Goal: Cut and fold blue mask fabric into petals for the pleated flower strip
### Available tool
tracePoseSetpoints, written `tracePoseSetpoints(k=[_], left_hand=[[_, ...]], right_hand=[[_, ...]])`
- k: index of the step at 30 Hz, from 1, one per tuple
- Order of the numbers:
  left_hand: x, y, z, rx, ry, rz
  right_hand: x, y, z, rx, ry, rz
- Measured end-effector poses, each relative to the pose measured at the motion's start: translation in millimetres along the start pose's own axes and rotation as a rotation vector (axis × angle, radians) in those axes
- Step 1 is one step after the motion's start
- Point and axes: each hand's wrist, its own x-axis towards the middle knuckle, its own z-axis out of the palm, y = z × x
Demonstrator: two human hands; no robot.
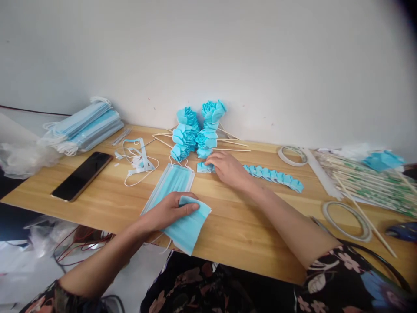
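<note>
My left hand (172, 211) is closed on a light blue pleated sheet of mask fabric (192, 228), thumb on top, over the table's front edge. Under and behind that hand lies a small stack of blue face masks (174, 178) with white ear loops. Farther back, my right hand (224, 167) has its fingers pressed together at a small folded blue piece (202, 167); its fingertips are partly hidden. A row of similar folded blue pieces (275, 175) stretches to the right behind the forearm. Just beyond stand blue fabric flowers (185, 134) on thin wooden sticks.
A phone (82, 176) and a pile of masks (86, 126) are at left, near cut white strips and loops (140, 158). Tape rolls (293, 155), wrapped sticks (371, 182), a loose stick (365, 215) and a dark blue tool (402, 230) lie at right.
</note>
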Motion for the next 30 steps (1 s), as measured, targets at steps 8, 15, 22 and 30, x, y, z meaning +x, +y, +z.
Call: tracePoseSetpoints(k=[8,15,22,30], left_hand=[[-1.0,-1.8,2.4,-0.085,0.026,-0.002],[-2.9,8.5,-5.5,-0.200,0.141,0.045],[20.1,43.4,1.1,0.122,0.205,0.254],[61.4,65.6,12.6,0.322,0.265,0.407]], right_hand=[[2.7,-4.9,8.1,-0.049,-0.056,0.055],[-8.1,-23.5,-13.8,0.047,0.208,0.144],[-25.1,-85.0,-63.2,0.444,0.127,0.262],[-47.2,-63.1,-72.0,0.510,0.264,0.426]])
